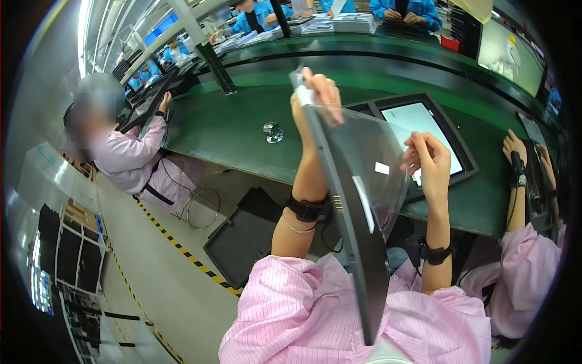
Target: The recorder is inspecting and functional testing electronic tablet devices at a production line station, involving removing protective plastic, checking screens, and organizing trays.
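Note:
A thin dark tablet (pixel 345 212) stands tilted in front of my chest, seen nearly edge-on, with a row of gold contacts on its long edge. My left hand (pixel 320 100) is closed around its upper end, fingers over the far side. A sheet of clear plastic film (pixel 379 145) spreads from the tablet toward the right, partly lifted off its face. The film's right edge is pinched between the fingers of my right hand (pixel 431 161). A white strip (pixel 364 203) shows on the tablet's face behind the film. Both my wrists wear black bands.
On the green bench (pixel 242 121), a black tray (pixel 464 145) holds a device with a lit white screen. A small shiny metal cylinder (pixel 273 131) stands left of my arm. Black trays (pixel 245 233) lie below the bench edge. Co-workers in pink (pixel 136 151) sit on both sides.

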Demonstrator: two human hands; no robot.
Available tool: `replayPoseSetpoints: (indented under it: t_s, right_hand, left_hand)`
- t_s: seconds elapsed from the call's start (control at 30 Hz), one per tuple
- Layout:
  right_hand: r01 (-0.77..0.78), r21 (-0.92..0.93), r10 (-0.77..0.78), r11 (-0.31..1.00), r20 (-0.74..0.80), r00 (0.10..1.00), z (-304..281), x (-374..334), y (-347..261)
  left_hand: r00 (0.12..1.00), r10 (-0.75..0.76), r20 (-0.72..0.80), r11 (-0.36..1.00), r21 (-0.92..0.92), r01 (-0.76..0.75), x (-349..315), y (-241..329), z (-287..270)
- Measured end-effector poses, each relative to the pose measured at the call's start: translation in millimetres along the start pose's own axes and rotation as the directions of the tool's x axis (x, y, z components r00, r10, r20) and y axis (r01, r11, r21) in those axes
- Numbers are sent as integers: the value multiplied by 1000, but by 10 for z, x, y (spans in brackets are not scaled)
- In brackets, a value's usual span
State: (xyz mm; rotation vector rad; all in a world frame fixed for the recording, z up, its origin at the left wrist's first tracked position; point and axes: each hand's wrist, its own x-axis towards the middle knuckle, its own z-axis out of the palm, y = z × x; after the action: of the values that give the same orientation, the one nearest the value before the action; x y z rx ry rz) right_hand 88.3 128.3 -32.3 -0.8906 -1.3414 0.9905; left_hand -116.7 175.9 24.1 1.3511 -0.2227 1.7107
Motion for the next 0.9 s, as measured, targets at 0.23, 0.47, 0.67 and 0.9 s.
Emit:
replayPoseSetpoints:
  t_s: [0.23, 0.47, 0.67, 0.9]
  right_hand:
    - [-21, 72, 21, 997, -4, 1000, -27, 6, 90]
    - [-53, 83, 53, 995, 8, 999, -35, 13, 165]
    - [-80, 79, 82, 994, -33, 996, -7, 20, 30]
    - [275, -113, -252, 955, 187, 949, -101, 304, -464]
  left_hand:
    - [913, -79, -401, 953, 237, 186, -12, 52, 321]
    - [878, -131, -460, 926, 259, 274, -7, 37, 246]
    - [921, -206, -331, 978, -103, 181, 87, -62, -145]
    - [739, 218, 637, 947, -321, -2, 270, -201, -844]
